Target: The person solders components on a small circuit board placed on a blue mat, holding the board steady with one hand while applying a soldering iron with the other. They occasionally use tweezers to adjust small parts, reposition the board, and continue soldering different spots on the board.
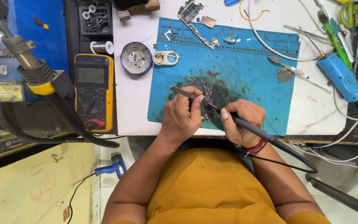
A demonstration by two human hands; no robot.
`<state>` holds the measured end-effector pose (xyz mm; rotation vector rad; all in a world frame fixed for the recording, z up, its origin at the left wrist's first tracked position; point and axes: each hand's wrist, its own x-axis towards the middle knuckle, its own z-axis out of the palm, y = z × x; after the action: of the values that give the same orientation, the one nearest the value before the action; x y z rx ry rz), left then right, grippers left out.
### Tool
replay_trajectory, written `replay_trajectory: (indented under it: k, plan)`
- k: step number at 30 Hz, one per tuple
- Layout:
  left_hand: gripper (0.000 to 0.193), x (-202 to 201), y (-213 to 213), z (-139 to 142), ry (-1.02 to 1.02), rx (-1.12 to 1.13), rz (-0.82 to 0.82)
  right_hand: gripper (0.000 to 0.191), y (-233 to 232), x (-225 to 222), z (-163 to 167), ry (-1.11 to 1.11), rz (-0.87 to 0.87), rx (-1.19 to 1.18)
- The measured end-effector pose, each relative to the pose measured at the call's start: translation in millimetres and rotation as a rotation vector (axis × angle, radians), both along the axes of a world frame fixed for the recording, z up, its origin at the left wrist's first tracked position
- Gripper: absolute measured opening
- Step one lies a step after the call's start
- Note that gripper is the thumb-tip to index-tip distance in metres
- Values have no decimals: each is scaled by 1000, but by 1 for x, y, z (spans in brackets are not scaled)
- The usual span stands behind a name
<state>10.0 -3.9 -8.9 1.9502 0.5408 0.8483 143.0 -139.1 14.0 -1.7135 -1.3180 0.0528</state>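
Note:
A small dark circuit board (208, 99) lies upright on the stained part of a blue work mat (253, 70), near the table's front edge. My left hand (182, 117) grips metal tweezers (180, 93) whose tips reach the board's left side. My right hand (240, 122) holds a black soldering iron (266, 136) like a pen, its tip touching the board's lower right edge. The iron's black cable (299, 168) loops back past my right wrist.
A yellow multimeter (93, 92) and a hot-air handle (34, 68) sit to the left. A round tin (136, 58), a white ring part (166, 57) and another circuit board (191, 11) lie beyond. A blue cylindrical tool (341, 78), white cables and green-handled tools crowd the right.

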Motion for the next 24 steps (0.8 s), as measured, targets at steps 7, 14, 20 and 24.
replay_trajectory:
  k: [7, 14, 20, 24]
  plan:
    - [15, 1, 1, 0, -10, 20, -6, 12, 1, 1, 1, 7, -3, 8]
    - [16, 1, 0, -1, -19, 4, -5, 12, 0, 1, 0, -3, 4, 1]
    - [16, 0, 0, -1, -29, 33, 1, 12, 0, 1, 0, -6, 7, -7]
    - [16, 0, 0, 0, -17, 2, -7, 12, 0, 1, 1, 3, 10, -10]
